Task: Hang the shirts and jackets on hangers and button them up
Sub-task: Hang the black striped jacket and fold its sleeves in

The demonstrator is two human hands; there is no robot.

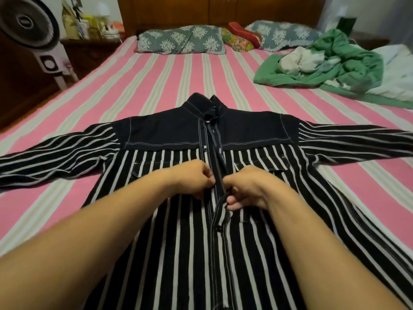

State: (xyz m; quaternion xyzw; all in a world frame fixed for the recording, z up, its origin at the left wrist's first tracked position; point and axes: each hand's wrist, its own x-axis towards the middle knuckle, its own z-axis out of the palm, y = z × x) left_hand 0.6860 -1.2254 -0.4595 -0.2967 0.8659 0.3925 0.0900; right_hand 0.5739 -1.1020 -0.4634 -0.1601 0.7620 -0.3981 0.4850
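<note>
A black shirt (169, 231) with white stripes and a plain dark yoke lies flat, front up, on the bed, sleeves spread to both sides. My left hand (192, 177) pinches the left edge of the front placket at chest height. My right hand (243, 186) pinches the right edge of the placket just across from it. A black button (218, 228) shows on the placket below my hands, where the front is closed. Above my hands the front lies slightly apart up to the collar (206, 104). No hanger is visible.
The bed (156, 81) has a pink and pale striped sheet. Two floral pillows (181, 40) lie at the headboard. A green blanket heap (330, 61) with white cloth sits at the far right. A standing fan (33, 34) and a cluttered nightstand are at the left.
</note>
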